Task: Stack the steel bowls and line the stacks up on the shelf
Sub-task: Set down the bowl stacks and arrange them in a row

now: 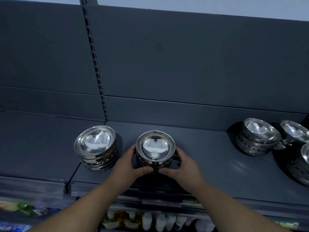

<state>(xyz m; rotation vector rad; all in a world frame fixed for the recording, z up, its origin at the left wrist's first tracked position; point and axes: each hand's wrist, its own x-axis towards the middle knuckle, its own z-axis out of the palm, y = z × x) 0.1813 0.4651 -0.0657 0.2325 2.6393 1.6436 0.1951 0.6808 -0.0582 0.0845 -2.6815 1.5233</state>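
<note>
**Steel middle stack [155, 148] held from both sides on the grey shelf [209, 173]**

Far to the left of the middle stack and lower than it lie colourful packets [25, 208], too blurred to tell what they are. Just left of the middle stack, not touching it, stands another stack of bowls [95, 147] with its top bowl tilted. Behind and to the left rises a slotted upright [97, 64].

The left hand [128, 163] curls round the left side of the middle stack, thumb in front near the base. Its other fingers are mostly hidden behind the bowls. The middle stack stands on the shelf, near the front edge. The right hand [184, 163] grips the right side in the same way, and the two thumbs almost meet.

Below the middle stack, white bottles [160, 220] are half hidden under the shelf edge. Well to the right stand two more stacks [259, 138], close together. Another bowl [305, 158] in front of them is cut off by the frame edge and smeared.
</note>
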